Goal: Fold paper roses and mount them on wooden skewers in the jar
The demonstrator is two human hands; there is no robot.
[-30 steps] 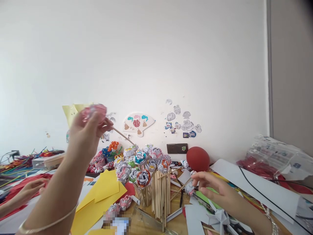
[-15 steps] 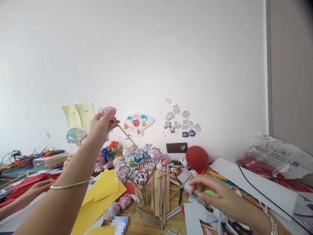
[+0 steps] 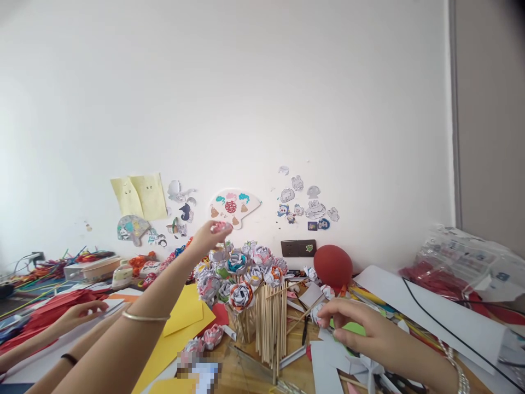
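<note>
My left hand [image 3: 208, 236] is closed on a pink-and-white paper flower [image 3: 222, 226], pinched at its head, right above the back left of a bunch of folded-paper flowers [image 3: 240, 295]. These stand on sticks in a clear container [image 3: 243, 326]. The held flower's stick goes down among the other blooms, its lower end hidden. My right hand [image 3: 355, 323] hovers over the table's right side, fingers loosely curled and apart. A white paper flower [image 3: 315, 313] is at its fingertips; whether they touch is unclear. Many bare wooden sticks [image 3: 271, 323] stand upright beside the bunch.
Yellow paper sheets [image 3: 180, 317] and loose paper flowers [image 3: 213, 335] lie left of centre. A red balloon [image 3: 332, 266] rests by the wall. White paper [image 3: 435, 317], scissors [image 3: 396, 382] and a black cable cover the right. Another person's hand [image 3: 84, 314] works beside red paper [image 3: 57, 314].
My left hand has lowered the pink-and-white flower rightward, its stick sinking into the bunch. My right hand stays nearly still. At left, another person's forearm with a black band has come into view.
</note>
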